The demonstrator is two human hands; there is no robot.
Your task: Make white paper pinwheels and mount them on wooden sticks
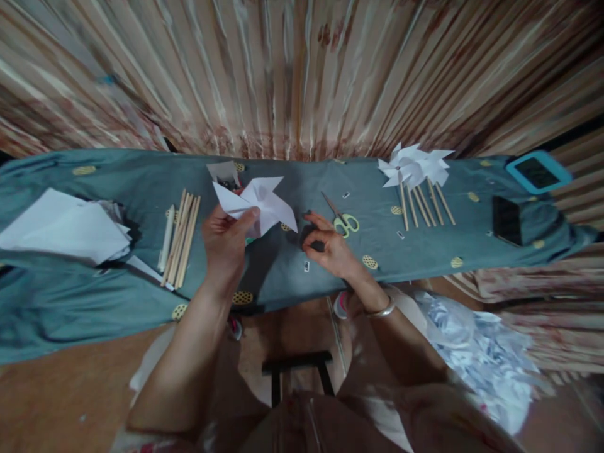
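A white paper pinwheel [267, 200] is pinched in my left hand [226, 236], thumb pressed near its centre and fingers behind the paper. It is held above the cloth, with no stick visible on it. My right hand [330, 246] hovers to the right of the pinwheel, a wristband below it. Its thumb and forefinger curve toward each other with a gap; I cannot make out anything between them. Just beyond that hand lie scissors [344, 220] with pale green handles. Behind the pinwheel, a small open box [224, 173] with dark contents is partly hidden.
Left on the green cloth [283, 283] are wooden sticks [182, 239], a white tube-like stick [167, 239] and stacked paper [66, 226]. Finished pinwheels [415, 165] on sticks lie right, near a phone [507, 220] and blue-framed device [539, 172]. A paper-filled bag [481, 352] stands below.
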